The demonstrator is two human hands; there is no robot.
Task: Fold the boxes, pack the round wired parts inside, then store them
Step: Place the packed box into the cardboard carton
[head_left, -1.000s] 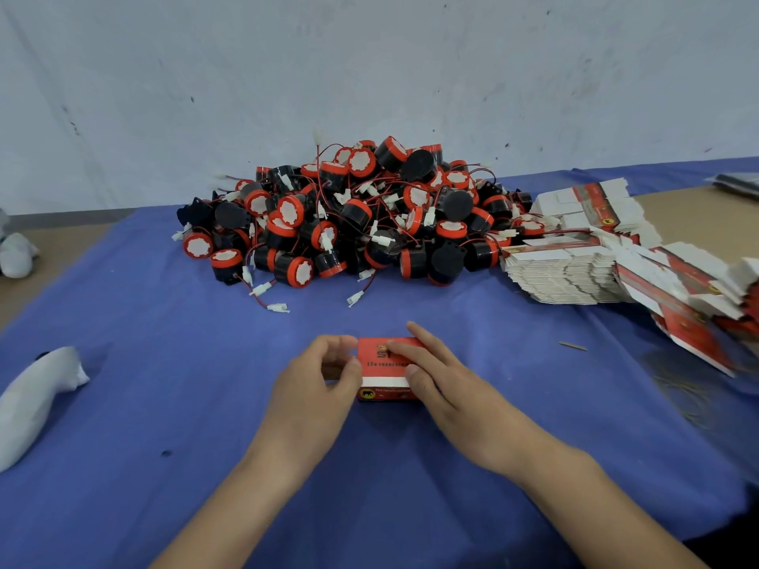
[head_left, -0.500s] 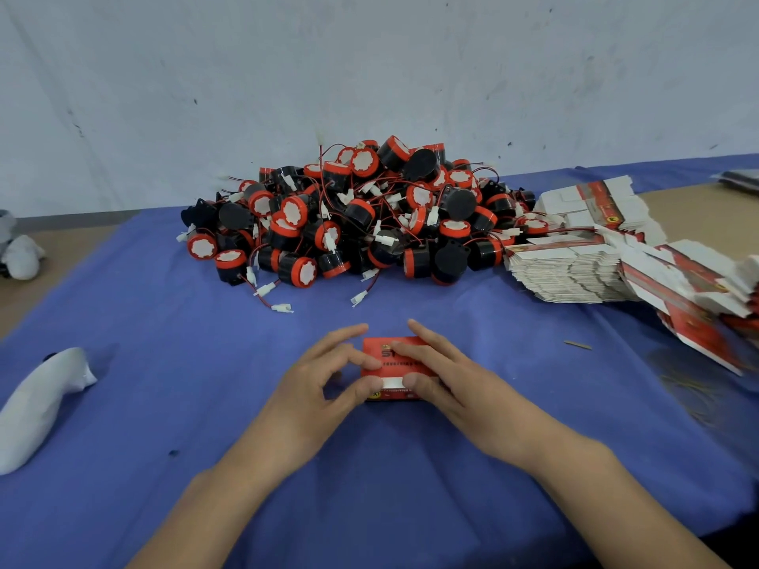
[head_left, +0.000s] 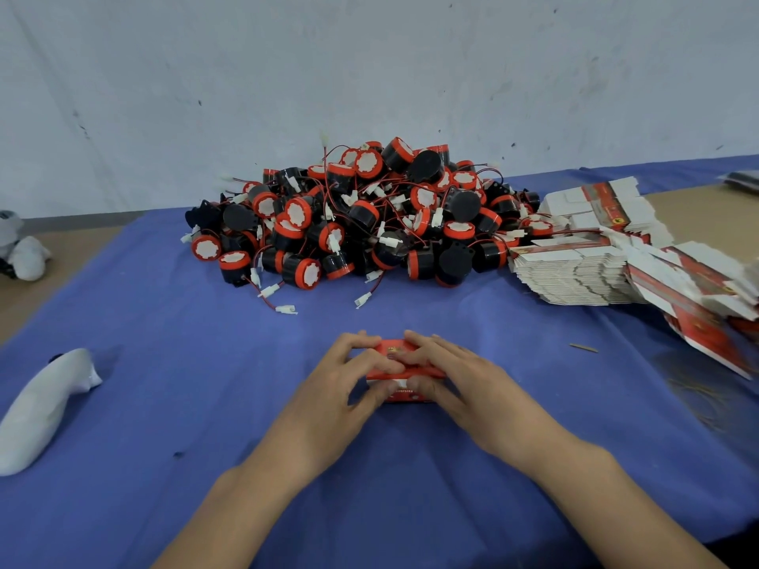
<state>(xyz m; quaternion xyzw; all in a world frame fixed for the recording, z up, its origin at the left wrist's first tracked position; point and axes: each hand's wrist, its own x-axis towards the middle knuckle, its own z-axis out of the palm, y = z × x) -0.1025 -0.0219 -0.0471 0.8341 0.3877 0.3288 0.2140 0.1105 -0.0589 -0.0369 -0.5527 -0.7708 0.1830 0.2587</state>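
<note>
In the head view, the left hand (head_left: pixel 328 388) and right hand (head_left: pixel 464 388) are both gripping the red box (head_left: pixel 393 348), curling over its top and pressing its near, lettered side. The box is lying between them on the counter (head_left: pixel 205 363), long axis running left to right, equally near each. The round wired parts (head_left: pixel 369 215) are lying heaped well beyond both hands.

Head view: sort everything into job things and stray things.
Job: red box, gripped by left hand and right hand; round parts pile; flat boxes.
Stray: white bundle; white lump; stick.
</note>
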